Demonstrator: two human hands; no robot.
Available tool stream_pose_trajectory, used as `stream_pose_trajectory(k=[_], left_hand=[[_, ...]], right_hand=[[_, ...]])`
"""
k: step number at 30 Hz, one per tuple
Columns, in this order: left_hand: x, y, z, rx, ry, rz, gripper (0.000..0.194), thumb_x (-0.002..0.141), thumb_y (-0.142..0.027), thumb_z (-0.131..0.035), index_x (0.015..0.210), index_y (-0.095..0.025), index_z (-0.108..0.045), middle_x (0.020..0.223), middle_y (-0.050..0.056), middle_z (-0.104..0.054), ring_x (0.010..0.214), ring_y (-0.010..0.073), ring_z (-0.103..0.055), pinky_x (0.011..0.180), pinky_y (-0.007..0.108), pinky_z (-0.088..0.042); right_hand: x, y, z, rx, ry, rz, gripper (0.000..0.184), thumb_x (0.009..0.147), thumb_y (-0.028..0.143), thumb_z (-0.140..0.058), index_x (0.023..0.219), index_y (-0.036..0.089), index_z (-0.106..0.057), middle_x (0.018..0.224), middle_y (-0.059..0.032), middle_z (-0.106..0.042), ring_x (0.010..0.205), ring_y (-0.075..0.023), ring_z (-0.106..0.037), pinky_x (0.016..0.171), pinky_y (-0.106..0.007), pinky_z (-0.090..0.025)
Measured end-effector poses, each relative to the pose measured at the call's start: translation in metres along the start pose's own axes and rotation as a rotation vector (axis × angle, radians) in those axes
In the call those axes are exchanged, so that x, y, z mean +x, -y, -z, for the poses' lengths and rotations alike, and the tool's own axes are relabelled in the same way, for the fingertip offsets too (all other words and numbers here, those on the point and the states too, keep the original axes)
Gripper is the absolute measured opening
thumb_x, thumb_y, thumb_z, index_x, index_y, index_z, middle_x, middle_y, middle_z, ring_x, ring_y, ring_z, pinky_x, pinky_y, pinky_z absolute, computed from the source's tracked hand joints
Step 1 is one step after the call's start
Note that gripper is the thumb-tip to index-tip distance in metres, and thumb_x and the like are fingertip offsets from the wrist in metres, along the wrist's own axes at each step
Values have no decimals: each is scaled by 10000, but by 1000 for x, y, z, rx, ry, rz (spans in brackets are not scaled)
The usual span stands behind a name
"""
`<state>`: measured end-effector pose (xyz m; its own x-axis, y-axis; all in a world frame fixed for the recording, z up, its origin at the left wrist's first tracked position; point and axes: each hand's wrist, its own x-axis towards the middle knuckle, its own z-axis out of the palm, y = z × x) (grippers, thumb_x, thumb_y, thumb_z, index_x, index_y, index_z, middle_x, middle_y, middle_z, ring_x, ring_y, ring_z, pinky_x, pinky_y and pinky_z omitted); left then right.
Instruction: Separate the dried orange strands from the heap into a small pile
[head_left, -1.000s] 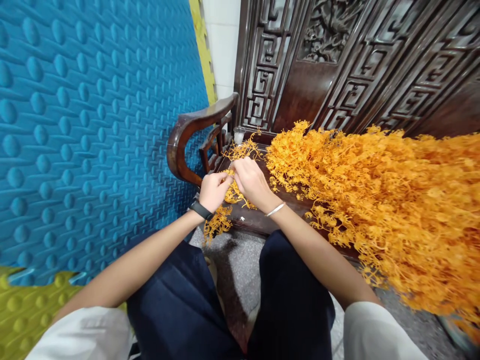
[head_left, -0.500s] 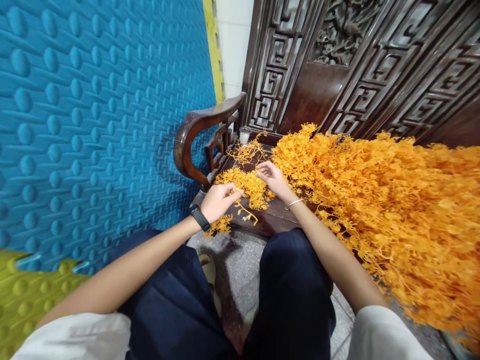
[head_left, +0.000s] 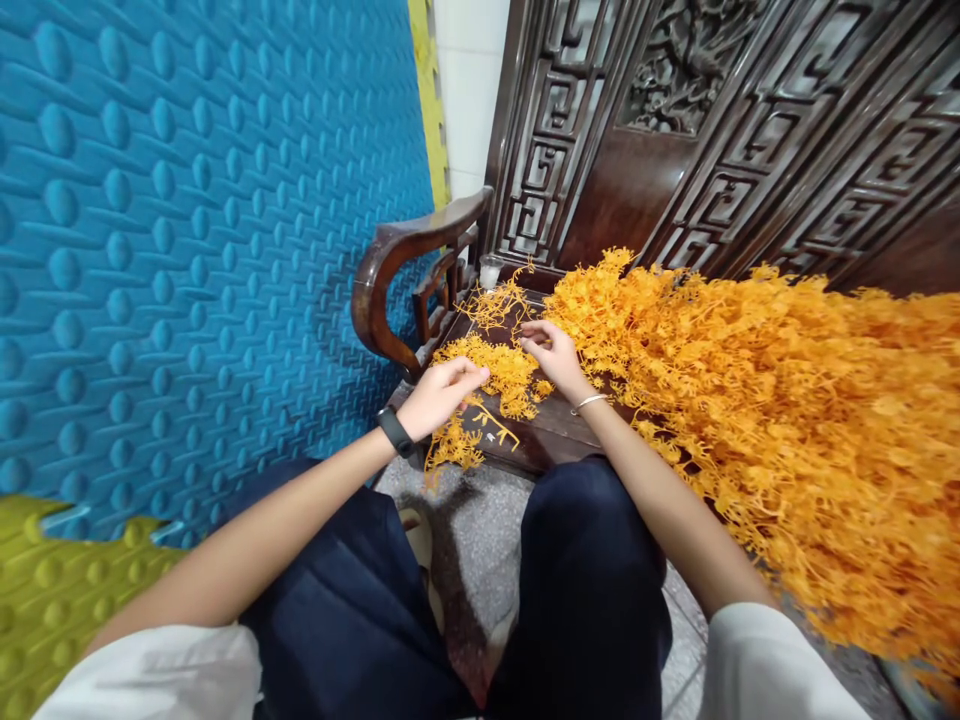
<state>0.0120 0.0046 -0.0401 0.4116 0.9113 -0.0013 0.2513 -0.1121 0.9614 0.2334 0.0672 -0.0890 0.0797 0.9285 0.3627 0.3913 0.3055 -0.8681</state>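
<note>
My left hand (head_left: 442, 398), with a dark band on its wrist, is closed in a pinch on an orange artificial flower sprig (head_left: 455, 445) hanging below it past the seat edge. My right hand (head_left: 553, 358) hovers just right of a small heap of loose orange blossoms (head_left: 504, 372); its fingers are loosely bent and a little apart, and I see nothing between them. A bare orange stem (head_left: 499, 422) with short side pegs lies near the seat's front edge. Behind the heap is a tangle of thin orange stems (head_left: 496, 303).
A large mass of orange artificial flowers (head_left: 810, 420) covers the right side of the dark wooden bench seat (head_left: 551, 430). A curved armrest (head_left: 373, 285) stands at left, beside a blue foam mat (head_left: 187, 250). The carved backrest (head_left: 626, 200) rises behind.
My right hand has moved slightly right, away from my left, and its fingers have loosened. The sprig under my left hand has swung right and shows more fully.
</note>
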Motion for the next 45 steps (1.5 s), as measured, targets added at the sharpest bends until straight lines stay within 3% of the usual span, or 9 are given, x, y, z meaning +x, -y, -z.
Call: stream_pose_trajectory(k=[6, 12, 17, 21, 30, 34, 39, 42, 45], left_hand=[[4, -12, 9, -251, -27, 193, 258, 881, -378, -380, 881, -180, -545, 567, -27, -483, 360, 38, -325, 373, 178, -132], [7, -9, 5, -327, -65, 161, 185, 881, -360, -384, 903, -204, -481, 686, -21, -491, 485, 64, -510, 394, 156, -219], [5, -10, 6, -411, -6, 88, 134, 824, -295, -468, 908, -191, -469, 628, -45, -496, 446, 57, -418, 402, 180, -249], [4, -12, 14, -362, 40, 12, 347, 647, -230, -704, 937, -162, -525, 642, -44, -574, 562, 85, -521, 566, 227, -411], [5, -12, 21, -321, 135, 39, 387, 699, -493, -671, 853, -153, -568, 839, 38, -649, 631, 83, -568, 564, 211, -443], [6, -9, 17, -328, -23, 84, 417, 665, -488, -701, 830, -172, -485, 759, 0, -583, 565, 87, -529, 456, 208, -427], [9, -6, 20, -59, -380, -220, 464, 521, -329, -817, 822, -173, -501, 901, 18, -586, 829, 149, -568, 693, 272, -469], [8, -7, 23, 43, -264, -300, 504, 548, -297, -806, 985, -187, -580, 1165, 68, -588, 1137, 228, -503, 950, 377, -388], [6, -8, 21, -57, -24, -304, 414, 614, -290, -767, 979, -165, -618, 1137, 78, -633, 1096, 220, -557, 962, 371, -392]], right_hand=[[-17, 49, -10, 185, 117, 9, 173, 750, 349, -623, 780, 178, -631, 749, -23, -632, 707, -151, -580, 733, -337, -474], [-44, 99, -34, 149, 323, 121, 151, 772, 331, -639, 841, 197, -621, 745, 1, -606, 674, -120, -543, 649, -282, -445], [-47, 101, -36, 117, 314, 148, 75, 766, 248, -631, 772, 188, -587, 739, 3, -595, 645, -113, -545, 644, -287, -449], [-40, 97, -25, 311, 209, 88, 144, 727, 275, -680, 774, 186, -576, 773, 0, -592, 704, -117, -562, 695, -290, -471], [-38, 92, -23, 577, 220, 74, 186, 727, 216, -667, 891, 233, -582, 945, -13, -586, 926, -147, -571, 926, -332, -452], [-38, 92, -25, 629, 261, 63, 178, 721, 199, -665, 881, 227, -591, 929, -15, -593, 929, -150, -578, 942, -339, -446], [-39, 96, -23, 620, 283, 61, 149, 717, 221, -675, 836, 222, -584, 877, -9, -616, 889, -153, -591, 919, -352, -456], [-40, 98, -21, 565, 308, 114, 97, 755, 228, -656, 832, 217, -597, 888, -14, -643, 922, -157, -596, 940, -364, -444], [-40, 99, -22, 512, 329, 157, 75, 766, 249, -660, 814, 212, -615, 895, -18, -656, 940, -163, -598, 949, -380, -437]])
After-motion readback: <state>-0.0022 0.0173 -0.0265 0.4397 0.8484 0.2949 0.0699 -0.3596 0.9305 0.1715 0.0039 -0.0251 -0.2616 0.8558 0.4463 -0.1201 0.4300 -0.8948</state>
